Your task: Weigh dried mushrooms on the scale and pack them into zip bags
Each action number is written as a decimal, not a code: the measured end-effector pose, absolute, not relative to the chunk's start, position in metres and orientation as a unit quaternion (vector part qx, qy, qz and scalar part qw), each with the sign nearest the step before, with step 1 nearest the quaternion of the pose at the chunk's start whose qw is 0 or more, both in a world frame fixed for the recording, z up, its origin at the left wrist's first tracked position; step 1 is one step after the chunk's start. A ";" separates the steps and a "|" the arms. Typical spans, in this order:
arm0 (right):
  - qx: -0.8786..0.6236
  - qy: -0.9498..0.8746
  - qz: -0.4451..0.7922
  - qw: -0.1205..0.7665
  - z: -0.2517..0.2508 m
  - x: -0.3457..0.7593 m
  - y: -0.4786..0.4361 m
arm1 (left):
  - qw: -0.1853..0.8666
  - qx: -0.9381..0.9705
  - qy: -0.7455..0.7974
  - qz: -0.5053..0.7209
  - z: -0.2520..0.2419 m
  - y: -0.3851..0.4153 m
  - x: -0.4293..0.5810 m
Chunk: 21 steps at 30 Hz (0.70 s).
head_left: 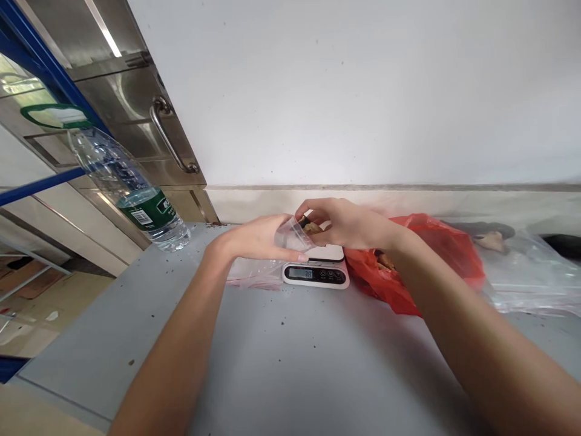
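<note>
A clear plastic cup [290, 235] is tipped on its side above a white kitchen scale [342, 280], its mouth facing right. My left hand [256, 235] is wrapped round the cup, thumb along the near side. At the mouth, the curled fingers of my right hand [347, 219] hold a brown, lumpy dried piece [312, 228]; its exact kind is unclear. Digits glow on the scale's display, seemingly 38. Under my right forearm lies an open red plastic bag [458, 251] with more brown pieces [385, 260] in it.
Clear zip bags [254, 277] lie left of the scale, and more plastic bags [521, 281] lie far right. A large water bottle [147, 209] stands at the grey table's [272, 375] left edge. A white wall [363, 91] rises behind; dark crumbs dot the tabletop.
</note>
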State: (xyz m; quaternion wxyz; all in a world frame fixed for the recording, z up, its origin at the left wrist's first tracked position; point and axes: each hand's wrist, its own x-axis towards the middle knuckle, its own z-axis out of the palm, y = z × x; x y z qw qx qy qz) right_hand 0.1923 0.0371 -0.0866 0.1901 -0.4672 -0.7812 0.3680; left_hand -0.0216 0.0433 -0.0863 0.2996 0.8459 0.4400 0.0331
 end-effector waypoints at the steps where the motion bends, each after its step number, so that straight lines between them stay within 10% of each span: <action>1: -0.453 -0.777 0.382 0.210 -0.087 0.191 0.037 | 0.308 0.846 0.432 0.044 -0.087 0.043 -0.022; 9: -0.343 -0.713 0.511 0.337 -0.081 0.194 0.031 | 0.348 0.824 0.437 0.098 -0.079 0.042 -0.029; 14: -0.471 -0.687 0.389 0.395 -0.076 0.197 0.034 | 0.372 0.808 0.438 0.132 -0.078 0.043 -0.035; 21: -0.716 -0.680 0.135 0.080 -0.107 0.212 0.056 | 0.328 0.809 0.477 0.108 -0.079 0.044 -0.038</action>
